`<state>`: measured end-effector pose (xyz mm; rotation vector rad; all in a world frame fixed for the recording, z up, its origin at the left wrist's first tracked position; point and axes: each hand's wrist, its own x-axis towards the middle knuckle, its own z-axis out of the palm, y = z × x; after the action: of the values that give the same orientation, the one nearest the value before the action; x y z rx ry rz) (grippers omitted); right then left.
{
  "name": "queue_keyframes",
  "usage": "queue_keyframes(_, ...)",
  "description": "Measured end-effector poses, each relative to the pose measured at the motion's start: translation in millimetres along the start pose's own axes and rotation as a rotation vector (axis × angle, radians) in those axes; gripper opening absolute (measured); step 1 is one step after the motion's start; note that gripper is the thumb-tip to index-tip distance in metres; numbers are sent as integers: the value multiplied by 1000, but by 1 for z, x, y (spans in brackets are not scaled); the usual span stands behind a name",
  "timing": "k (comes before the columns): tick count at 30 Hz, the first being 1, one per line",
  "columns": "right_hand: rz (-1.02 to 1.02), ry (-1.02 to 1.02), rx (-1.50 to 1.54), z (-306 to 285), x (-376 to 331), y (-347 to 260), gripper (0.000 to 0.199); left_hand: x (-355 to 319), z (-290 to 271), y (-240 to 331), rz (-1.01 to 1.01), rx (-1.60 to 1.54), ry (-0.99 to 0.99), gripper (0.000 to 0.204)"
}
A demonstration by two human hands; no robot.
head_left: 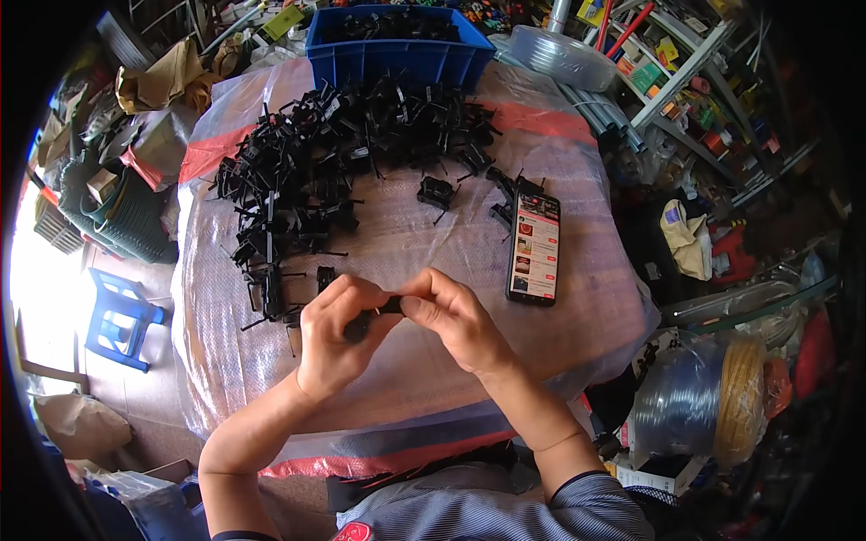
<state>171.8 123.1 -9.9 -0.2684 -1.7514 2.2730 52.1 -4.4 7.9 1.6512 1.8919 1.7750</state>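
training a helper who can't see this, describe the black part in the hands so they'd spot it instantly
Find the big pinkish, red-banded woven sheet, then look just nearer than its middle. There the small black part sits partly hidden in the left hand, one end reaching the right hand. Unlike the black pieces heaped beyond, it is held in fingers.

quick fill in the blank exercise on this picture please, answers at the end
1. The left hand and right hand hold a small part coloured ____.
2. The phone lies to the ____ of the pile.
3. The plastic bin beyond the pile is ____.
4. The stool stands to the ____ of the covered table.

black; right; blue; left
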Motion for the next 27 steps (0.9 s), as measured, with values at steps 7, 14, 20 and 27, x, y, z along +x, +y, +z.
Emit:
queue_keyframes(7,-503,49,-784,6,8,-18,40,10,-14,-14,-433,-305,8,15)
queue_keyframes(14,-737,126,-1274,11,10,-22,51,7,-12,-18,-792,-778,-11,13)
queue_keyframes(20,-753,207,-1390,14,11,-12,39,3,-5,-12,-789,-600,-70,16)
queue_keyframes(27,-698,234,-1298,19,7,-5,34,0,-4,-6,-627,-396,-128,18)
